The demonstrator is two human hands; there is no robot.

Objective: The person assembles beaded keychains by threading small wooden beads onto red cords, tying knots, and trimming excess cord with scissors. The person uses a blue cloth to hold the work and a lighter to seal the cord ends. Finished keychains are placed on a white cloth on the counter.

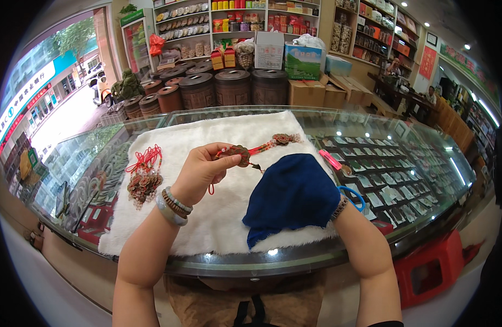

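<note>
Glass worktop [215,266] underlies everything, carrying a white fur mat [223,229], whose centre serves as the middle of the clock. At 3 o'clock the blue cloth [294,191] drapes over the right hand and hides it, so I cannot tell whether that grip is open or closed. The left hand [203,168] reaches near the centre from 7 o'clock, its grip pinched on a charm. At 9 o'clock lies a large bunch of coin charms [144,186] with red cords [145,158] above it, and at 2 o'clock a smaller coin heap [283,139]. The held coin charm [239,156] is just off centre at 1 o'clock, apart from the cloth; red beading runs between it and the smaller heap, but whether they join is unclear. The handling looks partway along: one piece is in hand, two groups lie down. Nothing marks which group is finished, so what is left stays uncertain.
</note>
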